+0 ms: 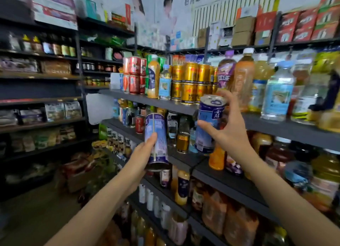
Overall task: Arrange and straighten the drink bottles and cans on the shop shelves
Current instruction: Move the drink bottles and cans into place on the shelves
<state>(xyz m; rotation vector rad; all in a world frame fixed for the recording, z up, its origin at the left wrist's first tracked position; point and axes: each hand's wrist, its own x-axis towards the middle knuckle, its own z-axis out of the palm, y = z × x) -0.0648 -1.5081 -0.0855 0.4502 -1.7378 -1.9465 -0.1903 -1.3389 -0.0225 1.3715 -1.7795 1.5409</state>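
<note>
My left hand (142, 157) grips a tall blue-and-white can (156, 139) from its left side and holds it in the air, slightly tilted, in front of the second shelf. My right hand (228, 128) grips a second blue-and-white can (209, 122) of the same kind, top toward me, just below the front edge of the top drink shelf (165, 103). Gold cans (189, 84) are stacked two high on that shelf, right behind the raised can. Red cans (135, 76) are stacked at the shelf's left end.
Tall tea and water bottles (277, 93) fill the top shelf to the right. The second shelf (217, 172) holds small bottles and an orange bottle (217, 158). Lower shelves carry more drinks. Snack shelves (42, 117) line the left wall; cartons sit on top.
</note>
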